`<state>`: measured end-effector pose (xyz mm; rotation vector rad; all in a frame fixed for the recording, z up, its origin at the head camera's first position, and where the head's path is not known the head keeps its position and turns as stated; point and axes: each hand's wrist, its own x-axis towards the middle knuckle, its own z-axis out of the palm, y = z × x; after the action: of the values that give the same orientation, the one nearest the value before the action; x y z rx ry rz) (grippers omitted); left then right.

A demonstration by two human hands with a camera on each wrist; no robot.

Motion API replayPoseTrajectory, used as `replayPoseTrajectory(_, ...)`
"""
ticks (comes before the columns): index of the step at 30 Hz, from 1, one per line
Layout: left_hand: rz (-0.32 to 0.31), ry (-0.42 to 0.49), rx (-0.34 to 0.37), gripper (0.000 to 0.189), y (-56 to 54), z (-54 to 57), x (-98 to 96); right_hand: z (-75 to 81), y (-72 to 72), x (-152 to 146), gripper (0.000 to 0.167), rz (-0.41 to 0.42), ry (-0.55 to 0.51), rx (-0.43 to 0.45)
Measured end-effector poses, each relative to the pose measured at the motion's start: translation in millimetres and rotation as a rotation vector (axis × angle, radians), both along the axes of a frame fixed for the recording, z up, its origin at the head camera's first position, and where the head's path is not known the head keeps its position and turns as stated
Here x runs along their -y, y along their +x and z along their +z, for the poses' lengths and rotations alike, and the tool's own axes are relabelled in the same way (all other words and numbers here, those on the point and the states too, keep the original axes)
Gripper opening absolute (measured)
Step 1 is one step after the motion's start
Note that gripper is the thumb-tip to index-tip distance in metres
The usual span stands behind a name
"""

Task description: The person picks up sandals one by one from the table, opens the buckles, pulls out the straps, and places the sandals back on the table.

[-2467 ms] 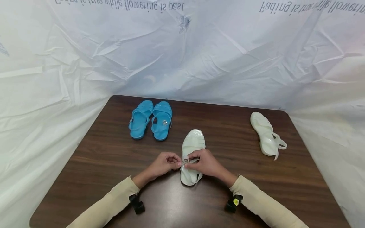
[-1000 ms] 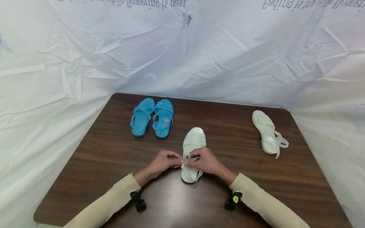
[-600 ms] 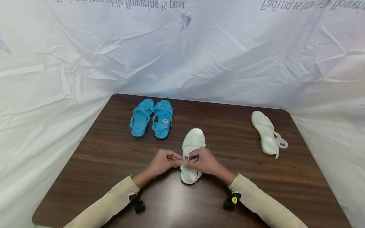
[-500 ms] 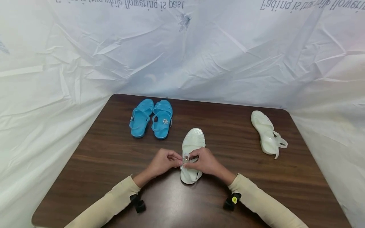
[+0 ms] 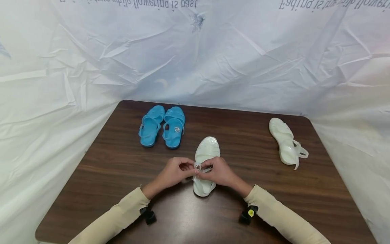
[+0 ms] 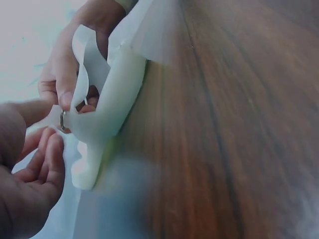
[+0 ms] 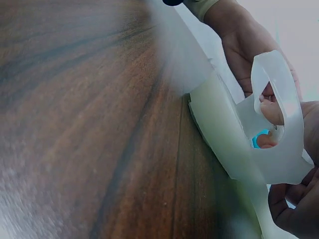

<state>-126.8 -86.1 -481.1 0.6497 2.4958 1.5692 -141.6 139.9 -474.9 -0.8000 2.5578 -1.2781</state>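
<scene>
A white jelly sandal (image 5: pixel 207 149) lies sole down mid-table, toe pointing away from me. My left hand (image 5: pixel 173 173) is at its left side, thumb and index finger pinching the end of the ankle strap. My right hand (image 5: pixel 221 171) reaches over the sandal and pinches the strap at the metal buckle (image 5: pixel 198 167). In the left wrist view, the strap end passes through the buckle (image 6: pixel 63 120) between the fingertips of both hands. The right wrist view shows the looped strap (image 7: pixel 289 99) standing up, with fingers behind it. Fingers partly hide the buckle.
A pair of blue sandals (image 5: pixel 149 132) stands at the back left of the brown table (image 5: pixel 250 142). Another white sandal (image 5: pixel 281 139) lies at the right, its strap hanging loose. White printed sheeting (image 5: pixel 195 67) encloses the table's back and sides.
My left hand has shifted slightly right, and its thumb and finger now reach the strap at the buckle. The right hand keeps its hold. The other sandals have not moved.
</scene>
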Motion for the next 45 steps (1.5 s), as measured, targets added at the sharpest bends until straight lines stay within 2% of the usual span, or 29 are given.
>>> replayPoseTrajectory(6,-0.001,-0.001,-0.087,0.015,-3.5,5.0,-2.0,0.7,-1.2,0,0.012,0.0,0.01,0.006)
replayPoseTrajectory(19,0.005,0.027,-0.081,0.009,-6.7,3.5,-5.6,5.4,-2.0,0,0.012,0.007,0.039,0.048)
replayPoseTrajectory(24,-0.006,0.04,-0.128,0.012,-9.2,12.5,-7.1,4.7,-3.4,-1,0.014,0.015,0.047,0.046)
replayPoseTrajectory(27,-0.022,0.01,-0.153,0.012,-11.4,20.6,-5.0,5.1,-3.1,-2,0.015,0.01,0.049,0.048)
replayPoseTrajectory(33,-0.016,-0.071,-0.093,0.009,-11.2,22.9,12.7,4.8,-1.5,-6,0.019,0.005,0.046,0.071)
replayPoseTrajectory(39,-0.013,-0.091,-0.056,0.008,-8.1,17.1,31.6,2.3,-2.2,-6,0.023,0.009,0.017,0.074)
replayPoseTrajectory(45,-0.043,-0.131,-0.011,0.005,-5.1,9.4,39.3,3.0,-3.2,-9,0.024,0.018,-0.003,0.081)
